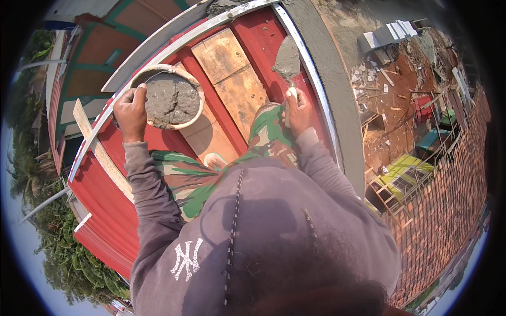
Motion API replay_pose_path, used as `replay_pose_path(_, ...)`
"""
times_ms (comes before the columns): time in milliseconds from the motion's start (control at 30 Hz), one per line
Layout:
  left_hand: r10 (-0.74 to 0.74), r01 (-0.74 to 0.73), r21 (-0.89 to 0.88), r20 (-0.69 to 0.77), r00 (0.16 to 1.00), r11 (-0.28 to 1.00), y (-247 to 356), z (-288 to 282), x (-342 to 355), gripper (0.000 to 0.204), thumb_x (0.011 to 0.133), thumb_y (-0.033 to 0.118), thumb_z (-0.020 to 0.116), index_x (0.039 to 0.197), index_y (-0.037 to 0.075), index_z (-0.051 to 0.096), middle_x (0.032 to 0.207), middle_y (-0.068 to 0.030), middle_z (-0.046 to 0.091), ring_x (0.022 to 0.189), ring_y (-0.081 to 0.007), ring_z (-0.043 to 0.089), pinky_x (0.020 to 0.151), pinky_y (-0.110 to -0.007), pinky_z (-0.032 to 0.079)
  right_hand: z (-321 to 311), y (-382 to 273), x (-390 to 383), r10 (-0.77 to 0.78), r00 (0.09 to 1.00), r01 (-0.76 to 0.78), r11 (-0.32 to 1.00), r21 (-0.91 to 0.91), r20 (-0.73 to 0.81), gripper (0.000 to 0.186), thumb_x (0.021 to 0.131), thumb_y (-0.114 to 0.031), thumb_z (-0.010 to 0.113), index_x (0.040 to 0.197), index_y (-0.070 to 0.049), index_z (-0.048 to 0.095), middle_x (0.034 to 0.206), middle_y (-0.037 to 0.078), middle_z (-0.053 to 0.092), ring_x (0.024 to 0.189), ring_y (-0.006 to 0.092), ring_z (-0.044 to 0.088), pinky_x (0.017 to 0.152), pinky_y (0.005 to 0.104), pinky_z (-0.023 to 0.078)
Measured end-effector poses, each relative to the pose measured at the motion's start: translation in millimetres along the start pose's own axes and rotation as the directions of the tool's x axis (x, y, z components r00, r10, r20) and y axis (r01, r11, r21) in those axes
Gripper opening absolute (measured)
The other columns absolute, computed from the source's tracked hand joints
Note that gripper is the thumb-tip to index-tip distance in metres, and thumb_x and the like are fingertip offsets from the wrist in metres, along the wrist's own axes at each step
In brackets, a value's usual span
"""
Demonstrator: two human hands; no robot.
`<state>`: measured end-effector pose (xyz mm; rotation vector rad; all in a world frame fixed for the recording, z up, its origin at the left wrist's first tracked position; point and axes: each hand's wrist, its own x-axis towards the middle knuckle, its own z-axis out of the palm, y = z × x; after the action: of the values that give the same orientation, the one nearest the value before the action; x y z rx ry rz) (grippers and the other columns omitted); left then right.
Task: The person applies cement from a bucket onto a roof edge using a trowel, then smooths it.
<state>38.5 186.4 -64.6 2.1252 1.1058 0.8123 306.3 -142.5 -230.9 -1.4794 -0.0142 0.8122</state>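
A worker above a red ribbed-metal roof (258,39) clasps a round, cream-rimmed bucket (201,99) of wet grey mortar (171,100) in the left grip (132,113), and a pale-handled, mortar-coated pointed trowel (288,60) in the right (299,111), near a grey cement ledge (340,100). Mortaring appears underway; the next move likely calls for a steady, level blade.

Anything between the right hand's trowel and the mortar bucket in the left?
Nothing visible stands between the trowel in the right hand and the bucket; wooden boards lie below that gap, on the red roofing.
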Motion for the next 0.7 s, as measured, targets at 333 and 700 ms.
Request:
replay_pose_path(333,0.054,-0.013,-0.21,0.187,0.981,0.978,43,34,25,0.032,0.102,0.019,0.069,0.08,-0.005,0.069,0.071,-0.0021,0.065,0.068,-0.0086,0.055,0.065,-0.029,0.043,-162,78,62,-0.073,0.997,0.041,0.536,-0.843,0.002,0.05,0.102,-0.048,0.07,0.141,-0.018,0.07,0.133,0.015,0.076,0.122,0.0332,0.073,0.103,0.0457,0.056)
replay_pose_path(700,0.178,-0.115,-0.244,0.253,0.951,0.963,73,103,38,0.039,0.099,0.022,0.072,0.069,-0.003,0.065,0.061,0.0044,0.051,0.062,-0.0039,0.045,0.055,-0.029,0.039,-107,83,91,-0.132,0.991,0.022,0.399,-0.917,-0.033,0.053,0.1,-0.056,0.066,0.144,-0.028,0.07,0.136,0.014,0.074,0.127,0.0357,0.07,0.109,0.0472,0.054)
